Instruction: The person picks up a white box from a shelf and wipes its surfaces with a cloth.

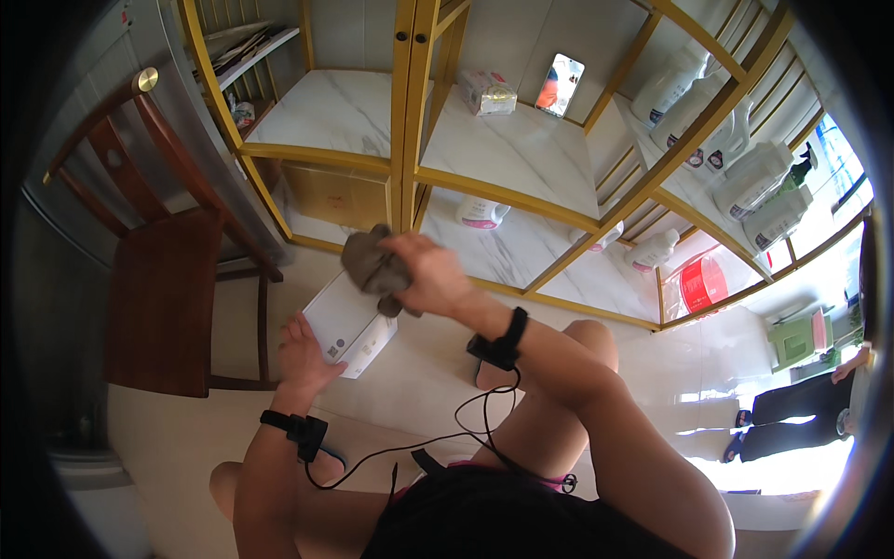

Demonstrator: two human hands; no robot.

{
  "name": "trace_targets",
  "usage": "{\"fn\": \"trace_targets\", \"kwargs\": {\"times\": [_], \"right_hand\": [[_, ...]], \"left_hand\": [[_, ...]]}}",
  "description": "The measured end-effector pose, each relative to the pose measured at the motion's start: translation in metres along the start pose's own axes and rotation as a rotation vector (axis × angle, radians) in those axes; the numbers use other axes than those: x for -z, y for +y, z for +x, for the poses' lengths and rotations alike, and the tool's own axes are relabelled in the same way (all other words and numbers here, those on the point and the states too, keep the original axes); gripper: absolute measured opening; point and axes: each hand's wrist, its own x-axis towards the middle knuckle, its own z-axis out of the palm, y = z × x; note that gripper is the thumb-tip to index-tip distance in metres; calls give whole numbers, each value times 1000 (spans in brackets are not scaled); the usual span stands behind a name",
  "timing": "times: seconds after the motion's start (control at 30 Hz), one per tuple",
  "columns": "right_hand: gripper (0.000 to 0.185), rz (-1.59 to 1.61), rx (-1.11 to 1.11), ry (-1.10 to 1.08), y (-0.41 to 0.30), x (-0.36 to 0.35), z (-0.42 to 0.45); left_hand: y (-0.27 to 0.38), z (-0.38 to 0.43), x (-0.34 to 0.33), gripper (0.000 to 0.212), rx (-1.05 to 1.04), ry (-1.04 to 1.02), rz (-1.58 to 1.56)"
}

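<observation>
A white cardboard box [343,314] with small print and a printed code is on the floor in front of me. My left hand [304,358] grips its near left corner, fingers along the side and thumb at the near end. In my right hand [431,274] is a bunched grey-brown cloth [374,264], which covers the far right part of the box. The hand is slightly blurred. Whether the cloth presses on the lid or hovers just over it, I cannot tell.
A gold-framed shelf unit [499,195] stands ahead, holding detergent bottles [482,212], a tissue pack [489,92], a phone [560,85] and a brown carton [339,195]. A wooden chair [164,300] is at left. Another person [789,416] stands at far right. Cables [419,441] join my wristbands.
</observation>
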Motion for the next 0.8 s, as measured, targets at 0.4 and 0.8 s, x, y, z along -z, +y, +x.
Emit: {"fn": "trace_targets", "kwargs": {"times": [0.4, 0.8], "right_hand": [[67, -665, -560, 751, 121, 155, -24], [68, -529, -890, 290, 250, 179, 37]], "left_hand": [[6, -1, 10, 128, 48, -74, 28], [1, 3, 0, 130, 58, -57, -11]]}}
